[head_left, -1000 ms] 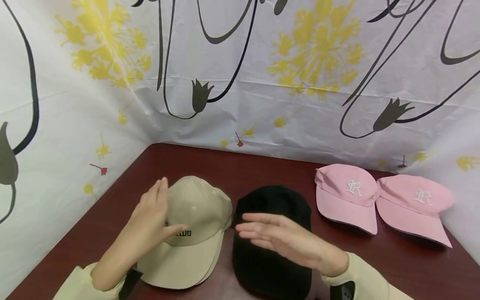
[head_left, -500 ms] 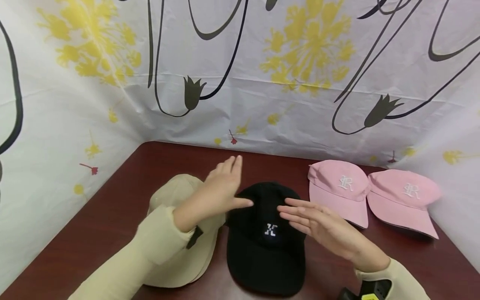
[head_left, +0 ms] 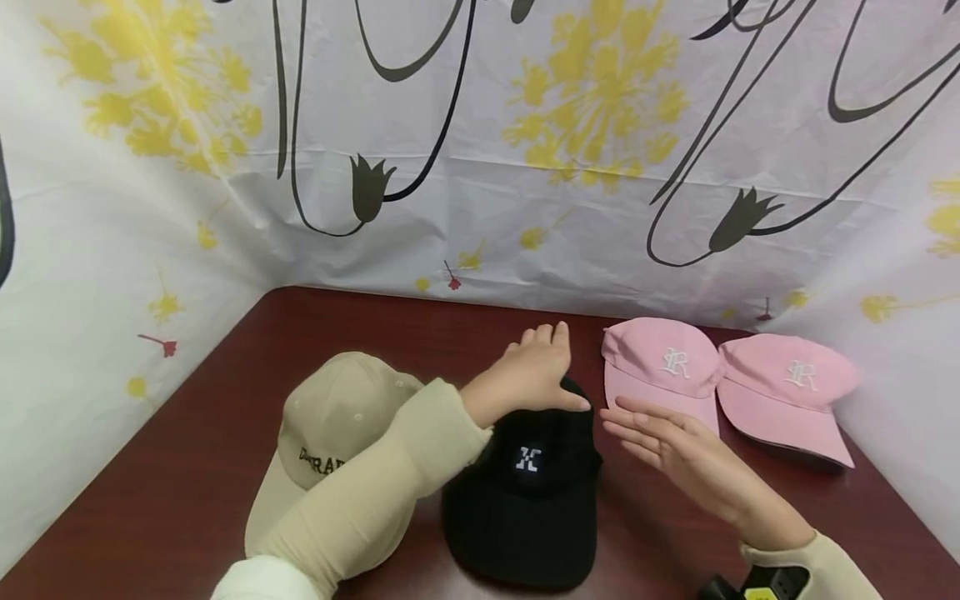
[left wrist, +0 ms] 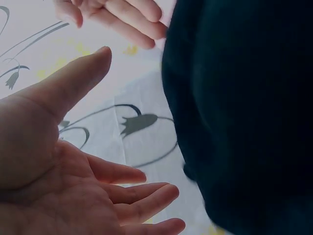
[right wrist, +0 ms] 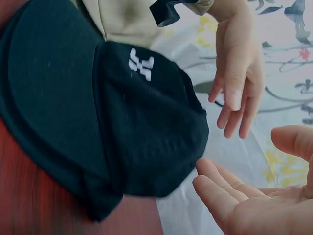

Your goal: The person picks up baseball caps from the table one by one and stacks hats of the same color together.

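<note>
- The left hand (head_left: 525, 371) is wide, fingers extended and thumb spread apart from them; it is at twelve o'clock from the middle of the black cap (head_left: 525, 529), over the back of its crown.
- The right hand (head_left: 690, 462) is wide too, its fingers straight and close together, pointing toward ten o'clock; it is between two and three o'clock from the black cap, with the fingertips near the crown. Whether they touch it cannot be told.
- The black cap lies on the dark red table (head_left: 202, 475), brim toward six o'clock, a white mark on its front.
- The beige cap (head_left: 330, 408) lies between nine and ten o'clock from the black cap; the left sleeve (head_left: 375, 492) crosses in front of it and covers part of its dark lettering.
- At about two o'clock lie the first pink cap (head_left: 663, 354) and, farther right, the second pink cap (head_left: 783, 396), side by side, each with a white letter.
- A white sheet (head_left: 480, 229) with yellow and dark flowers hangs behind the table.
</note>
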The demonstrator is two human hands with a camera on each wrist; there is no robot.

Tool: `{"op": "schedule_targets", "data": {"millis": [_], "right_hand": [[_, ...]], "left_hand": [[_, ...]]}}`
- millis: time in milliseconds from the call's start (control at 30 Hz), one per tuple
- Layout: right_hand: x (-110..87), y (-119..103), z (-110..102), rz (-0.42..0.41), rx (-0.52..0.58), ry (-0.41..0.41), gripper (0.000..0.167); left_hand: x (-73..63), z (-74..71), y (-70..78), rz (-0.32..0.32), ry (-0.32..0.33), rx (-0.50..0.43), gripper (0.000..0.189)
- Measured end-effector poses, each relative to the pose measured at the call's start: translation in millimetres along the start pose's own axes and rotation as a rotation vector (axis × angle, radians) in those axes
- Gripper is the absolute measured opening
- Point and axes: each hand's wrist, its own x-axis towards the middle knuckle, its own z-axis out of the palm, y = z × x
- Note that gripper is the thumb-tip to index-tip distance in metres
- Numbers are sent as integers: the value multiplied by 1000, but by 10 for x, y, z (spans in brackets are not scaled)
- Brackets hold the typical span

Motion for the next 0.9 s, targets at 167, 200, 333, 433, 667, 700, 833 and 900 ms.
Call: {"op": "schedule_targets", "data": {"millis": [167,200,333,433,667,700,833,900], "right_hand": [[-141,-24,-163,-5,41,11,45],[-170,-27,-196,-11,41,15,44],[-280,-36,-327,-31,26,55,45],[-362,-57,-425,-7,34,110,45],[-563,-115,-662,40,90,207,40],[-584,-118,-698,41,72,220,39],[-668,-133,-843,48,26,278,38],[-723,-142,-909,48,44,294,39]], "left_hand": [[218,27,296,9,-24,25,101],[259,33,351,12,-28,24,101],[426,75,554,30,-39,12,97],[558,118,684,28,-56,2,97],[869,287,910,73,-136,-30,79],[912,316,931,80,-150,-37,74],[1072,442,1016,50,-181,-47,61],[1134,511,1061,2,-196,-63,65]]}}
